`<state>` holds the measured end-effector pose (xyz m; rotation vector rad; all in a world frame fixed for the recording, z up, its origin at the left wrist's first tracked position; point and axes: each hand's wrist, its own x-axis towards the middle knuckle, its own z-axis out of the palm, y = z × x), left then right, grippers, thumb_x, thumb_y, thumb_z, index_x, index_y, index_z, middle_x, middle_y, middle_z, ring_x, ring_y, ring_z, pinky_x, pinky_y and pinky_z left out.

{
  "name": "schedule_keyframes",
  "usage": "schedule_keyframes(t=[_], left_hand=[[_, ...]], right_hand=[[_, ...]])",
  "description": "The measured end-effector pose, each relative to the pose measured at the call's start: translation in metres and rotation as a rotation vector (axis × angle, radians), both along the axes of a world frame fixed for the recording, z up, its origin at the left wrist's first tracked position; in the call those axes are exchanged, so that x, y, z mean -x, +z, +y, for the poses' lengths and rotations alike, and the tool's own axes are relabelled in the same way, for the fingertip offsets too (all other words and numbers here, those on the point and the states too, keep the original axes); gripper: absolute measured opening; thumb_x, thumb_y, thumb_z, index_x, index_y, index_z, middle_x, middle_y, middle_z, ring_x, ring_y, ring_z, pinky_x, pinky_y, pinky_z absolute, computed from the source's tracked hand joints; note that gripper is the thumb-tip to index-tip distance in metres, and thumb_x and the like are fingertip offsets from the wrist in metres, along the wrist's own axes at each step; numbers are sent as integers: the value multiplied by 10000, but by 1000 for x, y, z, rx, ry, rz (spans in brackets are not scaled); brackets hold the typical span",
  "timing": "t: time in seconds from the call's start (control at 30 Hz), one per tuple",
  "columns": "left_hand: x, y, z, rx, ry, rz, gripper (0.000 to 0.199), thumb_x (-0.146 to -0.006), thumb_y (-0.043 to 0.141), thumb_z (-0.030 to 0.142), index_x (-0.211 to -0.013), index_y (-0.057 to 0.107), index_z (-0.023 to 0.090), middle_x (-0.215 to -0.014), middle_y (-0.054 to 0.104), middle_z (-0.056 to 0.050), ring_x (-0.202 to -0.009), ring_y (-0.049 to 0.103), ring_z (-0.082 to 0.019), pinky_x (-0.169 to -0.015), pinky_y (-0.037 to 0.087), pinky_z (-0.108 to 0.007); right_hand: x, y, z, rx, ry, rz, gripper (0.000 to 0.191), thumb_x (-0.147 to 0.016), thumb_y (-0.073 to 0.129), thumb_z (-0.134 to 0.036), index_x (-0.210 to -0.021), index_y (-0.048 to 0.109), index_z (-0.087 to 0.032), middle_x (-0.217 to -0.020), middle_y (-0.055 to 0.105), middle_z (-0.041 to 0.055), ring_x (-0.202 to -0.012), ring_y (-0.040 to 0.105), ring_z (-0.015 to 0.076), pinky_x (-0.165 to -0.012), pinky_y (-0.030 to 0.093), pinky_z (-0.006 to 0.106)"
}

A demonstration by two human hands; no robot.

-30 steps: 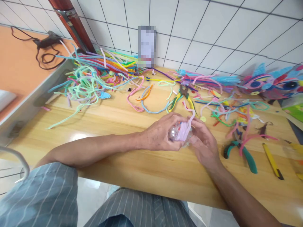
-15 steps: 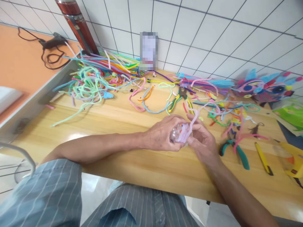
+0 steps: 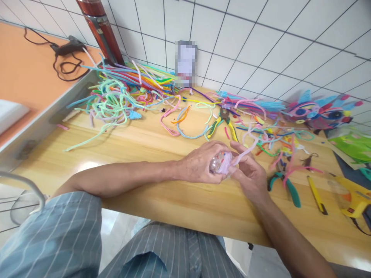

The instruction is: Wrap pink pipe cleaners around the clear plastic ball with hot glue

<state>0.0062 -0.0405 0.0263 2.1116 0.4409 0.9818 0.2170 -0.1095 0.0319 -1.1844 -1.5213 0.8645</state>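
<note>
My left hand is wrapped round a clear ball with small coloured bits inside. Lilac pipe cleaner covers the ball's right side in close turns. A loose length of it rises to the upper right, past the fingers of my right hand. The thumb and fingers of that hand pinch the pipe cleaner close to the ball. Just beyond my hands, pliers with yellow-green handles lie spread on the wooden table.
A tangle of pale green pipe cleaners lies at the left, before a red flask. A phone leans on the tiled wall. Teal-handled pliers, a yellow cutter and a yellow glue gun lie at the right.
The loose end of the lilac pipe cleaner has swung down to the right, from nearly upright to slanting across my right fingers. Both hands stay at the ball.
</note>
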Motion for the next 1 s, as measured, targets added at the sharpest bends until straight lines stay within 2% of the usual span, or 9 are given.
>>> schedule_keyframes(t=[0.2,0.47,0.63,0.8,0.87,1.0], left_hand=[[0,2,1,-8,-6,-12,489,-829,752,314,-1275,585,206,-1289,714,-146,-1254,690,-304,-1095,552,-471],[1,-2,5,-15,-41,-42,592,-783,769,275,-1335,564,213,-1373,697,-171,-1341,664,-331,-1144,532,-518],[4,4,8,-22,-98,-51,558,-820,766,306,-1330,560,214,-1372,693,-166,-1345,657,-320,-1151,524,-509],[3,9,5,147,-74,-49,471,-887,748,367,-1301,583,217,-1268,723,-123,-1170,705,-281,-1037,561,-466],[3,7,4,204,-69,-55,465,-879,763,380,-1275,581,216,-1280,717,-119,-1170,702,-274,-1024,562,-459],[2,4,2,221,-72,-57,478,-837,778,362,-1242,578,206,-1295,701,-128,-1212,691,-287,-1038,559,-477]], right_hand=[[-3,1,-1,67,-16,32,94,-899,816,-337,-942,766,-269,-1507,661,80,-1328,683,287,-1017,620,485],[-1,8,4,93,-10,4,166,-882,838,-377,-978,754,-269,-1440,705,90,-1351,677,288,-1074,605,499],[-4,11,4,66,26,-38,173,-903,825,-385,-1024,759,-279,-1460,692,91,-1384,661,282,-1120,585,514],[-2,13,4,85,13,-26,221,-859,865,-359,-1031,758,-270,-1459,696,97,-1337,691,286,-1083,608,487],[-1,15,4,111,19,-8,206,-859,861,-364,-1015,766,-269,-1442,713,89,-1314,704,289,-1074,612,490],[-3,17,7,195,50,80,153,-903,812,-404,-993,777,-287,-1445,723,67,-1282,724,298,-1015,639,504]])
